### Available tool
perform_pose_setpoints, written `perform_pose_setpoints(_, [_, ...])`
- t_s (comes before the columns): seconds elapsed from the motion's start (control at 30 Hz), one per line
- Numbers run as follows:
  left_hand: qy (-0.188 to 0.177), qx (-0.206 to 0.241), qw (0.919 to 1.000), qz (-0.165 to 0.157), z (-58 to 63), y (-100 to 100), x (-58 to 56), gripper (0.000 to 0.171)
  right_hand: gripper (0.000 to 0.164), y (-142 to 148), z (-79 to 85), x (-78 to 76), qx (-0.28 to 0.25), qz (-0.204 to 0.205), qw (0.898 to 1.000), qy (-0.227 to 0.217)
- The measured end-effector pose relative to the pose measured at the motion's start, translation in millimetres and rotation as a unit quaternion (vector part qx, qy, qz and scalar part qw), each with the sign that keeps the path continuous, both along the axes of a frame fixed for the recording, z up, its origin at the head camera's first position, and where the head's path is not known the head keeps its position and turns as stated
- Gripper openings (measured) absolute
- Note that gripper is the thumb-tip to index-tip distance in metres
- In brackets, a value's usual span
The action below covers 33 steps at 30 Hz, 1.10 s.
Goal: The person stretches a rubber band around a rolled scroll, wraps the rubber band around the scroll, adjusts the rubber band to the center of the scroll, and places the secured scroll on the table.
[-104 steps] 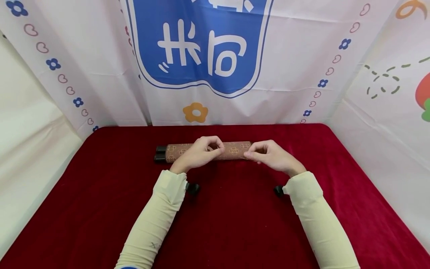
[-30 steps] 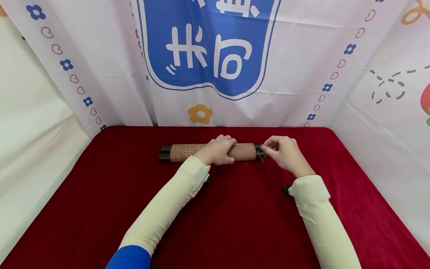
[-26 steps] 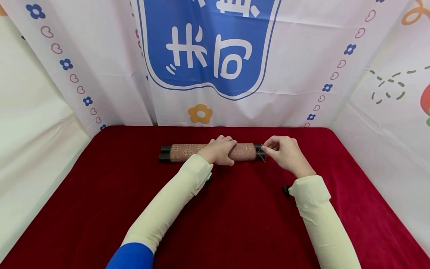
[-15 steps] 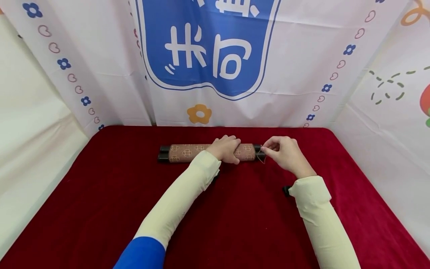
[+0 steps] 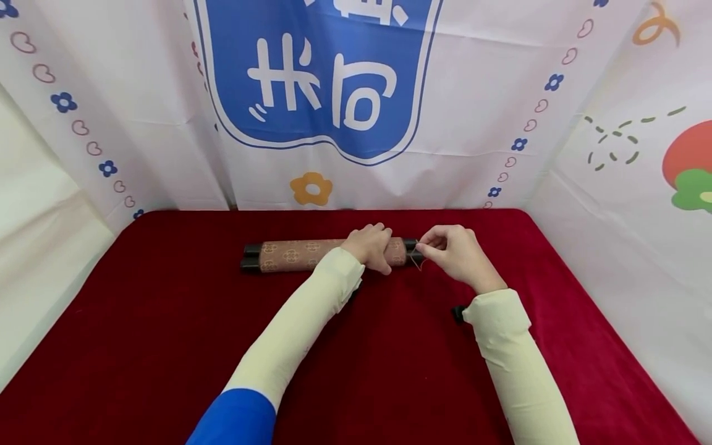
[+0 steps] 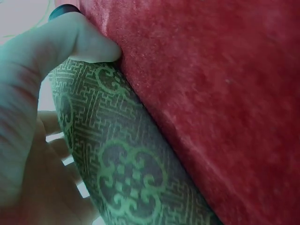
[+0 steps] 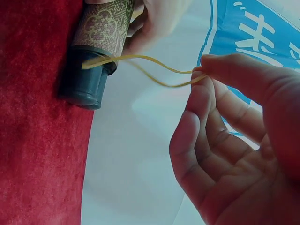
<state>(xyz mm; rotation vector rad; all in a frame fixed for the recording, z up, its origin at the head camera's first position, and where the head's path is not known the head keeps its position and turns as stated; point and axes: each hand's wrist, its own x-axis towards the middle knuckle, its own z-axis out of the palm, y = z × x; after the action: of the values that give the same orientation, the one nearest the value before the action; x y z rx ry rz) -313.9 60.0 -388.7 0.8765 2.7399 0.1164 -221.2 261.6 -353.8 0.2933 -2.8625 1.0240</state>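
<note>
A rolled scroll [image 5: 292, 254] lies sideways on the red cloth, with brown patterned backing and paired dark rod ends [image 5: 253, 258] showing at both sides. My left hand [image 5: 368, 245] grips it right of its middle; in the left wrist view the thumb [image 6: 89, 44] lies across the patterned roll [image 6: 126, 154]. Beyond the right end, my right hand [image 5: 456, 254] pinches a thin yellow cord [image 7: 154, 61] between thumb and fingertips. The cord stretches in two strands from the dark rod end [image 7: 84, 82] to those fingertips. Part of the roll is hidden under the left hand.
Red velvet cloth [image 5: 389, 371] covers the table. A white printed curtain [image 5: 445, 123] hangs directly behind it, with white side walls [image 5: 612, 216] at left and right. A small black device [image 5: 458, 314] sits at the right wrist.
Earlier, both hands pinched above the scroll; now the left grips it and has slid right along it. The right hand has gone past the right end with the cord. The head view has turned right.
</note>
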Motion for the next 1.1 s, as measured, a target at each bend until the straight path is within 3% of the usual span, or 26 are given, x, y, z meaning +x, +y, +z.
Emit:
perform_pose_setpoints(0.17, [0.019, -0.004, 0.9997, 0.014, -5.0, 7.7, -2.4, 0.085, 0.009, 4.5, 0.2, -0.9, 0.002, -0.013, 1.000, 0.000])
perform_pose_setpoints(0.4, [0.054, -0.008, 0.9965, 0.064, -13.7, 19.9, 1.7, 0.055, 0.010, 8.4, -1.5, -1.8, -0.003, -0.021, 1.000, -0.014])
perform_pose_setpoints(0.63, [0.050, -0.005, 0.9953, 0.082, -21.8, 28.4, -12.0, 0.035, 0.010, 14.2, -1.3, -2.1, 0.004, -0.030, 0.999, -0.010])
perform_pose_setpoints(0.97, [0.072, 0.026, 0.9953, 0.058, -11.5, 16.2, -12.1, 0.006, 0.011, 11.6, 1.2, -1.4, 0.009, -0.031, 0.999, -0.014])
perform_pose_setpoints(1.1, [0.067, 0.027, 0.9950, 0.070, -4.6, 9.4, -10.3, 0.007, 0.012, 11.9, 1.5, -0.3, 0.013, -0.032, 0.999, -0.015])
